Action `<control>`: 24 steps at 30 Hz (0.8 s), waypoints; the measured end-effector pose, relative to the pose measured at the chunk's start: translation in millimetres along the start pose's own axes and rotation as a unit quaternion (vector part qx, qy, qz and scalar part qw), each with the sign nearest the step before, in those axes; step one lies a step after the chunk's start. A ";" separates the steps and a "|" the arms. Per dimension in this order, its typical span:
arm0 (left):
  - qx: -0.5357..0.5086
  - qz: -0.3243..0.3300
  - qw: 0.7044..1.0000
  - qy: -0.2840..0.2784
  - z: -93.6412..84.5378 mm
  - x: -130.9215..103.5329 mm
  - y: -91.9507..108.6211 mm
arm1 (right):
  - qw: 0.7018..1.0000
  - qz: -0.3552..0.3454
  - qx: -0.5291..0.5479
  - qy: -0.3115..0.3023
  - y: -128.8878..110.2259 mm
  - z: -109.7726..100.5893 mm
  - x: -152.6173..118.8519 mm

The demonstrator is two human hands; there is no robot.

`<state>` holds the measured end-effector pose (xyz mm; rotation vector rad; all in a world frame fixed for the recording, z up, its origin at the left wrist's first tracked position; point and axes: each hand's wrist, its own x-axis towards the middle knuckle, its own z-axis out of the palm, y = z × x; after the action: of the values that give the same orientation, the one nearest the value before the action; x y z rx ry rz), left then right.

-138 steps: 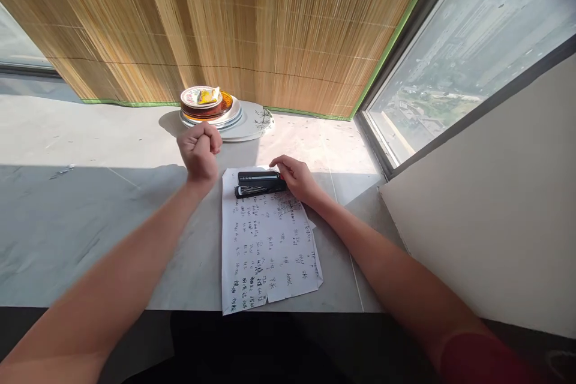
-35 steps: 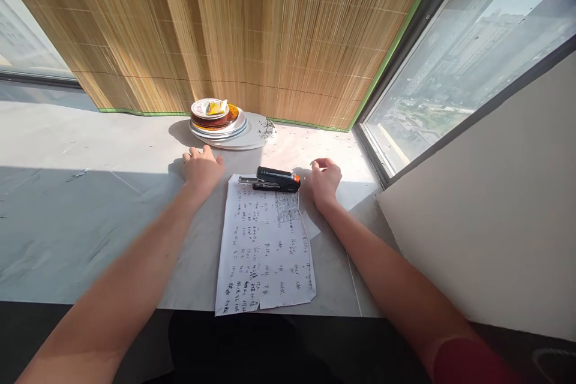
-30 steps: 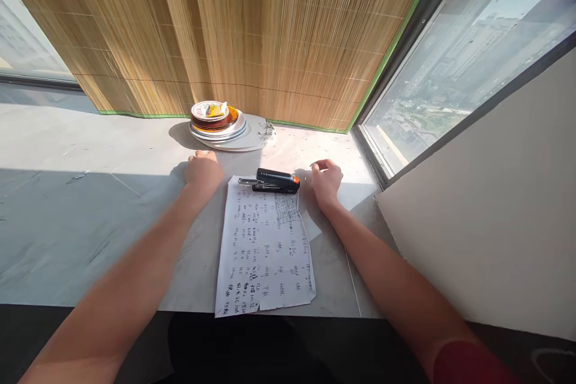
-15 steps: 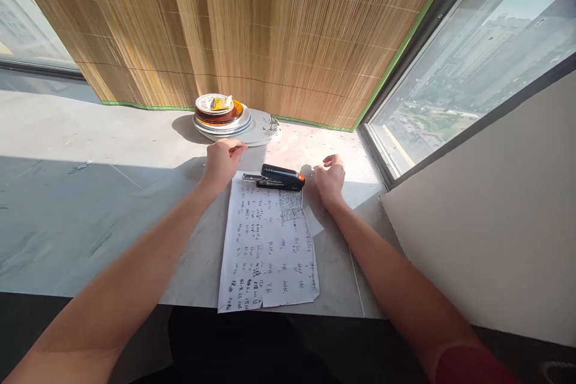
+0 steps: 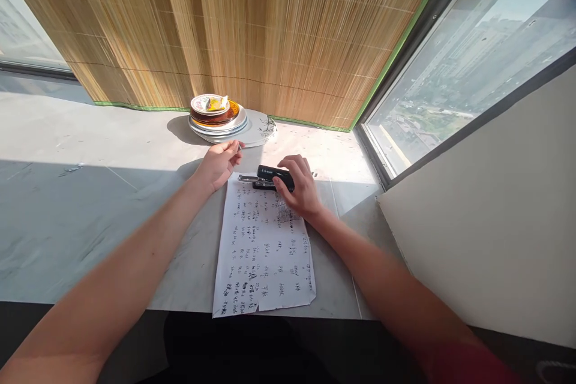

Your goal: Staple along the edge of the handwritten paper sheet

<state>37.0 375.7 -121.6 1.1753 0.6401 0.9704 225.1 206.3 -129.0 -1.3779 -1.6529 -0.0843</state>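
Stapler, black, one (image 5: pixel 269 173): lies across the far end of the written sheet, silver metal front pointing left, rear end covered by the hand.
Right hand (image 5: pixel 300 189): grasps the stapler's rear, thumb along the near side, fingers bent over the top and far side.
Left hand (image 5: pixel 219 163): raised near the stapler's metal front, apart from it; fingers curled, thumb tip against forefinger. A pale speck shows at the tips, too small to identify; whether it is gripped cannot be told.
Written sheet, white, one (image 5: pixel 252 252): flat beneath the stapler, columns of dark handwriting, a patch of dense lines partly under the right hand, worn near corners; near edge at the countertop's edge.
Countertop, grey, veined (image 5: pixel 135 222): shaded in front, sunlit towards the back.
Dish stack, beyond the left hand: white oval platter with dark branch motif (image 5: pixel 261 123) at the base; white plates (image 5: pixel 225 129); amber dishes (image 5: pixel 234 111); small patterned plate (image 5: pixel 200 102) uppermost, bearing a yellow-and-white packet (image 5: pixel 216 104).
Slatted blind, tan, green-edged (image 5: pixel 270 24): hangs behind the stack.
Window, dark-framed (image 5: pixel 432 108): at right, above a white wall (image 5: pixel 495 240).
Sleeve, dark red (image 5: pixel 468 360): on the right arm.
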 end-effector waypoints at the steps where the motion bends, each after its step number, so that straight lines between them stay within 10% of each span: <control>1: -0.007 -0.001 1.000 0.004 0.7 0.2 0.2 | 0.999 -0.002 0.000 -0.034 -2.6 2.6 -1.4; 12: 0.140 0.067 0.986 -0.063 -4.4 -1.7 3.8 | 0.995 0.048 0.013 -0.085 7.1 5.9 -3.3; 19: 0.395 0.156 0.880 -0.215 -1.5 -14.8 21.9 | 0.994 0.083 0.020 -0.063 8.3 6.4 -4.1; 24: 0.430 0.179 0.855 -0.227 1.4 -18.8 21.2 | 0.994 0.085 0.022 -0.059 9.0 6.7 -4.4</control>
<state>23.3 360.2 -102.2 2.3094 0.4720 0.6486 227.9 210.2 -140.1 -1.5082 -1.6161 0.1329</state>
